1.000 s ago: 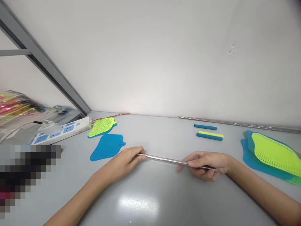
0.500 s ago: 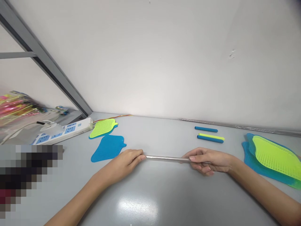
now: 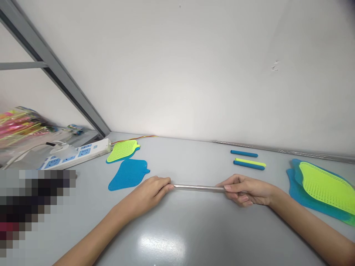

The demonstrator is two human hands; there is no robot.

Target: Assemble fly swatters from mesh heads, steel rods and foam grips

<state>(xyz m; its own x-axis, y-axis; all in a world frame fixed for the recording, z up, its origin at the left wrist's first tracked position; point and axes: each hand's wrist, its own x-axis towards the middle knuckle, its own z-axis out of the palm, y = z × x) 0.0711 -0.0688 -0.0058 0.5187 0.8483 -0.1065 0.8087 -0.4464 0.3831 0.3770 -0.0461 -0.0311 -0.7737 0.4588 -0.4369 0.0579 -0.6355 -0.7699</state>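
Note:
A thin metal rod (image 3: 198,187) stretches between my two hands, above the grey table (image 3: 194,229). My left hand (image 3: 155,190) is closed round its left end, which the fingers hide. Thumb and fingers of my right hand (image 3: 242,190) pinch the rod near its other end, with a short piece showing across the palm. Just behind my left hand lies a blue perforated fly-swatter head (image 3: 129,173). Beyond my right hand are a blue tube handle (image 3: 244,153) and, closer, a blue one (image 3: 248,165) beside a yellow one (image 3: 251,162).
More swatter heads lie at the left, a yellow one (image 3: 124,150) on top, and at the right under another yellow one (image 3: 328,186). Long metal rods (image 3: 277,150) run along the wall. A white power strip (image 3: 91,152) and bagged colourful items (image 3: 22,123) are at far left.
Both hands keep their hold on the metal rod, nearly still. The whole view has shifted very slightly.

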